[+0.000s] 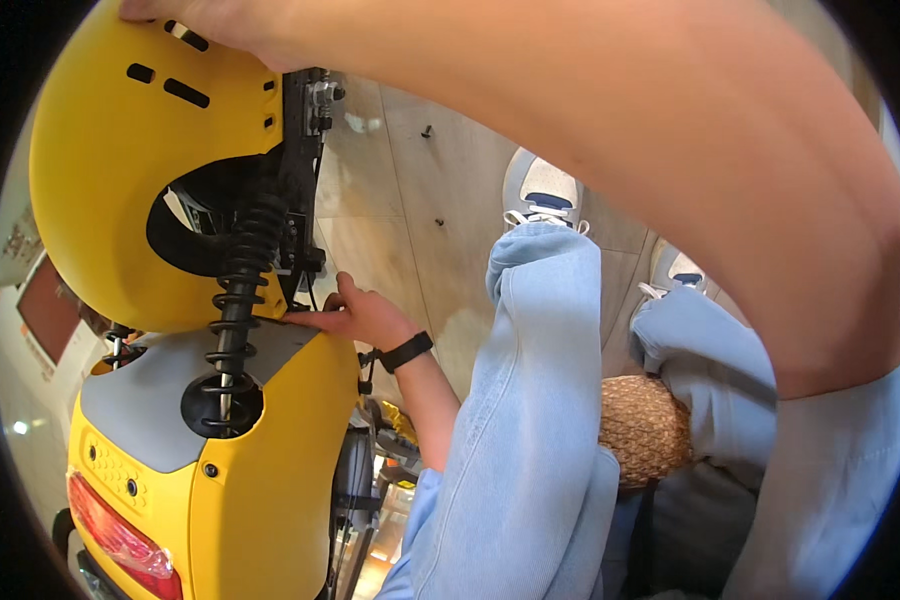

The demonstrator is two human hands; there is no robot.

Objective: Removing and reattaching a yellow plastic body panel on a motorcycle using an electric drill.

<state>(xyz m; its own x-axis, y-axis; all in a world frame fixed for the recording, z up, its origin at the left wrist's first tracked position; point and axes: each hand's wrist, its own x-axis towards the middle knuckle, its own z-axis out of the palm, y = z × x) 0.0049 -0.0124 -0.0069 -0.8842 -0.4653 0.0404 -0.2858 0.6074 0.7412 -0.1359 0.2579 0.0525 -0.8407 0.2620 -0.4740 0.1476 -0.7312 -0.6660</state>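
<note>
A large curved yellow plastic cover (90, 200) with dark slots stands at the left, above a yellow and grey body (270, 480) with a red lamp (125, 535). A black coil spring (238, 300) spans from the cover's dark cutout to a round hole in the body. My right hand (215, 25) grips the cover at its top; the picture's edge cuts off part of its fingers. My left hand (365, 318), with a black wristband, reaches in low beside the body. Its index finger is stretched against the cover's lower edge, and the thumb is raised apart.
A dark metal bracket with a bolt and nut (325, 95) lines the cover's right side. Two small dark screws, one farther off (427, 131) and one nearer (439, 222), are on the floor. My legs and a woven seat (645, 430) occupy the right side.
</note>
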